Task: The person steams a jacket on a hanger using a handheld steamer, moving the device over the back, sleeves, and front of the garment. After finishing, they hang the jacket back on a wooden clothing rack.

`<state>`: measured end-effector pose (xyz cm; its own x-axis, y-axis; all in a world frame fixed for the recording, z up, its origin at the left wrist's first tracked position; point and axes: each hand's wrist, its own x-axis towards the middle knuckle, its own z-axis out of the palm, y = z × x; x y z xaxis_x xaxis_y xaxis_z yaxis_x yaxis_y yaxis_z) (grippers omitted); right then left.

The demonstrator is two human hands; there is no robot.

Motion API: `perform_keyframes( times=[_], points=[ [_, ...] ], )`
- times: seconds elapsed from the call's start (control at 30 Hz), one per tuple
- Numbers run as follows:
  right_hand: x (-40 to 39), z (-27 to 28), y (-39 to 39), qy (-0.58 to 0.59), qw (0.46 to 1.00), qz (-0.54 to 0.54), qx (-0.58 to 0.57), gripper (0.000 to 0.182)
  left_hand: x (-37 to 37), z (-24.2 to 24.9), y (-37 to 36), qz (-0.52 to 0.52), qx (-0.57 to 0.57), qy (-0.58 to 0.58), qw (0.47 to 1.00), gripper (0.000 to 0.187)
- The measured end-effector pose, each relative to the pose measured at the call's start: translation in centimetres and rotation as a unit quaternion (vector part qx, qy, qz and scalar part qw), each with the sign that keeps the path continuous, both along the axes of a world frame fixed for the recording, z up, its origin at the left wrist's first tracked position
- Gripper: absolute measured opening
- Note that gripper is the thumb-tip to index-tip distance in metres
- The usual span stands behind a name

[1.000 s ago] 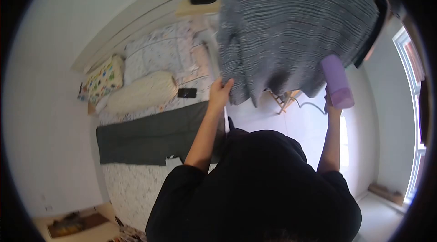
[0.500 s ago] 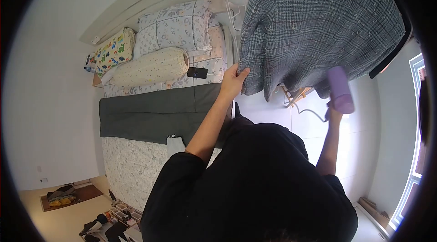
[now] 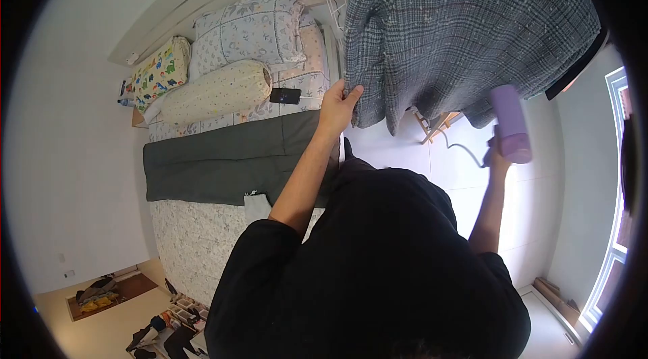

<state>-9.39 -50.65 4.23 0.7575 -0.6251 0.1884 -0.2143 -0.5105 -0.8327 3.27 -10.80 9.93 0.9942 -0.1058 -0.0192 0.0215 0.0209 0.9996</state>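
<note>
A grey plaid jacket hangs in front of me at the top of the view. My left hand pinches its lower left hem and holds the cloth taut. My right hand grips a purple handheld steamer, raised upright against the jacket's lower right edge. A grey cord trails down from the steamer. My black sleeves and torso fill the bottom of the view.
A bed lies to the left with a dark grey blanket, a floral pillow, a cream bolster, a dinosaur-print pillow and a black phone. White floor tiles lie below the jacket. A window is at right. Clutter sits bottom left.
The view has tipped down, showing more of the bed. My left hand stays on the hem. The steamer has shifted slightly right along the jacket's lower edge.
</note>
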Motion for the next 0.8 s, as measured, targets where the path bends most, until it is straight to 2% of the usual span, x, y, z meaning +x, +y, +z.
perform_keyframes(
  times=[0.03,0.07,0.1,0.13,0.17,0.23,0.3,0.37,0.4,0.43,0.47,0.5,0.53,0.57,0.67,0.73,0.8],
  points=[
    [-0.5,-2.7,0.5,0.039,0.999,0.015,-0.012,0.023,-0.1,0.1,0.0,-0.002,0.009,0.004,1.0,0.012],
    [-1.0,-4.1,2.1,-0.003,0.997,0.033,0.063,0.025,-0.2,0.4,-0.1,-0.003,0.008,0.004,1.0,0.012],
    [-1.0,-2.3,4.2,0.09,0.987,0.019,0.131,0.027,-0.4,1.0,-0.3,0.001,-0.004,0.007,1.0,0.012],
    [-1.5,-5.2,4.8,0.075,0.989,0.053,0.112,0.028,-0.6,1.5,-0.5,0.003,-0.015,0.012,1.0,0.014],
    [-1.9,-4.9,6.1,0.076,0.978,0.063,0.183,0.028,-0.8,1.8,-0.6,0.002,-0.015,0.014,1.0,0.014],
    [-1.6,-3.9,7.5,0.115,0.974,0.081,0.175,0.03,-1.0,2.3,-0.6,0.001,-0.021,0.015,1.0,0.018],
    [-1.2,-4.0,7.0,0.119,0.976,0.088,0.158,0.028,-1.0,2.4,-0.4,-0.007,-0.017,0.025,1.0,0.02],
    [-0.3,-5.6,4.3,0.064,0.99,0.072,0.099,0.027,-1.1,2.4,-0.2,-0.014,-0.011,0.037,0.999,0.022],
    [-0.1,-6.5,2.0,0.051,0.989,0.123,-0.069,0.028,-1.1,2.4,-0.2,-0.015,-0.018,0.035,0.999,0.022],
    [0.6,-2.4,1.7,0.055,0.993,0.057,0.083,0.031,-1.1,2.3,-0.2,-0.016,-0.025,0.032,0.999,0.022],
    [1.1,1.4,2.8,0.011,0.994,0.017,0.108,0.033,-1.1,2.2,-0.1,-0.014,-0.024,0.034,0.999,0.022],
    [1.2,3.4,2.1,0.008,0.997,0.006,0.071,0.032,-1.1,2.1,-0.1,-0.012,-0.021,0.035,0.999,0.022],
    [1.2,5.4,1.8,-0.031,0.996,0.004,0.081,0.031,-1.1,1.9,0.1,-0.011,-0.018,0.037,0.999,0.022],
    [1.3,8.3,2.5,-0.045,0.991,-0.017,0.127,0.031,-0.8,1.7,0.3,-0.009,-0.018,0.039,0.999,0.022],
    [2.3,10.5,1.5,-0.052,0.993,-0.038,0.097,0.033,-0.3,1.2,0.5,-0.007,-0.018,0.04,0.999,0.021],
    [2.4,11.1,2.6,-0.093,0.993,0.001,0.075,0.035,0.0,1.7,-0.1,0.034,-0.071,0.0,0.997,0.014],
    [2.6,9.6,3.5,-0.091,0.994,0.03,0.061,0.034,0.5,1.1,0.6,0.027,-0.05,0.02,0.998,0.015]
  ],
)
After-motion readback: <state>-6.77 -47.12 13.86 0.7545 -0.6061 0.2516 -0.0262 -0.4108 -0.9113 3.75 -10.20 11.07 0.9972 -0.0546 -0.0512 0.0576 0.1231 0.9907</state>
